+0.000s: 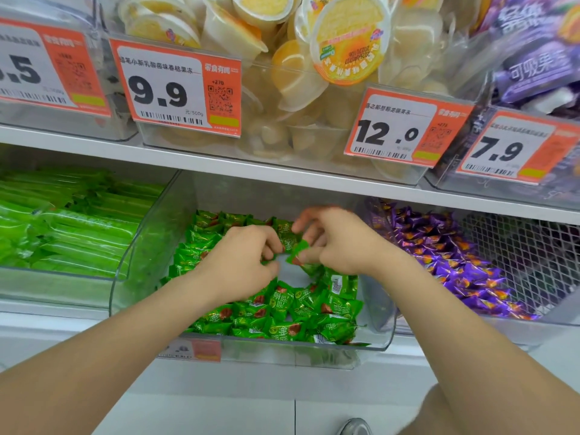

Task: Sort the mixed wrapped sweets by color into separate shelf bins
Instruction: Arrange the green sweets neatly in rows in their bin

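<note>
Head view, frame centre: the right hand [332, 243] pinches a crinkly green sweet [297, 250] between thumb and fingertips, just above the pile of glossy green sweets [298, 312] in the curved clear plastic bin [150, 246]. The left hand [248, 255] curls beside it, fingertips among the wrappers; whether it grips one I cannot tell. Foil-shiny purple sweets [455, 255] lie centre right.

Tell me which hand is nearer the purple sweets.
Right. The right hand, pinching a green sweet, is in the middle bin just left of the purple sweets; the left hand lies farther left in that bin.
</note>
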